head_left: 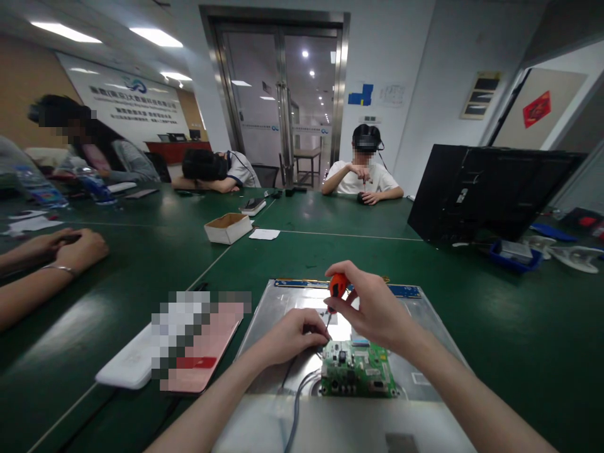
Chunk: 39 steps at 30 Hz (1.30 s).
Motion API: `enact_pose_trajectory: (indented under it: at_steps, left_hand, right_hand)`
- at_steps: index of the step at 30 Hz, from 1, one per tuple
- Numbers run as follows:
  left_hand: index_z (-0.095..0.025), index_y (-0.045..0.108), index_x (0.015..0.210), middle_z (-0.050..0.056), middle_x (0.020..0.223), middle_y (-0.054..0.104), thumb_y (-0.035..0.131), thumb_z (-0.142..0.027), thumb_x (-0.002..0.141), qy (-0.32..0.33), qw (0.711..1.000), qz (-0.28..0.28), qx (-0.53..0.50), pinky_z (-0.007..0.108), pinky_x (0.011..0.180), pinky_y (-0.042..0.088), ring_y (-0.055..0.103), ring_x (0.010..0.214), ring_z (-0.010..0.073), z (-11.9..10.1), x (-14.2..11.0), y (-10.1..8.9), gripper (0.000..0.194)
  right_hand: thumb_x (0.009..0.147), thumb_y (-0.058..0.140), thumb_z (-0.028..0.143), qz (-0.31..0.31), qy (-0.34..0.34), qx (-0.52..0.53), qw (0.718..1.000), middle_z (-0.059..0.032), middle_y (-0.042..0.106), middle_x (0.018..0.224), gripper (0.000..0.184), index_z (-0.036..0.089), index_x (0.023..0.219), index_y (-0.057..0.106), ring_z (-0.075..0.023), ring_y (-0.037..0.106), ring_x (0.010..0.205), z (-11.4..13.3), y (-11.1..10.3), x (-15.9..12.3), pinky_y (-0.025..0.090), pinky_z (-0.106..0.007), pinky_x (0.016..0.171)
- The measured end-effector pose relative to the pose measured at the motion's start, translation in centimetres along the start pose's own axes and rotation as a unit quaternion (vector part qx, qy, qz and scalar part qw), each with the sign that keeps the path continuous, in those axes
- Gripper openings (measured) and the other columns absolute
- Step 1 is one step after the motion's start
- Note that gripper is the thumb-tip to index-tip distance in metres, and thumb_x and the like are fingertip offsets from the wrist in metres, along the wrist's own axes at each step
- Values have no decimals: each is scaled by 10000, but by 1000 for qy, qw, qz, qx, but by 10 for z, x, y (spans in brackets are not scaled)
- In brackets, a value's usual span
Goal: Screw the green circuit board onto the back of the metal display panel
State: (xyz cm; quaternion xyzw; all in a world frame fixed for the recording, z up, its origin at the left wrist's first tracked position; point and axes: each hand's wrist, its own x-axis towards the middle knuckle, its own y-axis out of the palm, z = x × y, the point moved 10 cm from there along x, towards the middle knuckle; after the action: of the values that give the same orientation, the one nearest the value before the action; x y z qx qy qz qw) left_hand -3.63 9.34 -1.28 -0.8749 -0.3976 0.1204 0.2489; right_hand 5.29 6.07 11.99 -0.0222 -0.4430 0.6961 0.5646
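My right hand grips the orange and black handle of a screwdriver. The shaft points down toward the upper left corner of a green circuit board. Beside the tip, my left hand has its thumb and fingers pinched together; whatever is between them is hidden. The board lies on a silver metal panel, which has a narrow blue board strip along its far edge. A grey cable runs from the board's left side toward me.
Two phone-like slabs, one white and one pink, lie left of the panel. Farther off are an open white box, a black monitor and a blue tray. Another person's hands rest at left; others sit around the green table.
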Motion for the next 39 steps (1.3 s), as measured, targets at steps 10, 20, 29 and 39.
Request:
enact_pose_trajectory:
  at_steps: [10,20,29,39]
  left_hand:
    - [-169,705,762,-11,729,660,650,-131,736,-16,1000,1,-19,255,678,446,591,705,150,-2,-1,0,72]
    - [-166,708,750,0,744,679,637,-105,728,-2,1000,12,-11,265,693,457,605,725,159,-6,0,0,97]
    - [-182,738,793,13,838,709,612,-84,748,29,999,31,-7,270,746,479,631,801,170,-5,0,3,166]
    - [-184,741,786,12,827,706,603,-66,755,42,999,26,-8,271,749,471,630,802,171,-7,-1,1,184]
  right_hand:
    - [839,592,138,22,-10,34,999,5,604,863,282,225,1079,471,-138,608,703,-8,8,-5,510,-260,626]
    - [838,623,146,35,-21,21,999,18,608,850,317,218,1106,472,-121,612,677,-7,12,-5,503,-240,613]
    - [849,616,148,54,-41,-9,998,0,614,863,313,207,1115,462,-139,616,696,-2,16,-8,507,-277,630]
    - [860,586,127,62,-38,-22,997,-20,610,881,301,192,1122,452,-150,615,701,-1,19,-8,493,-294,636]
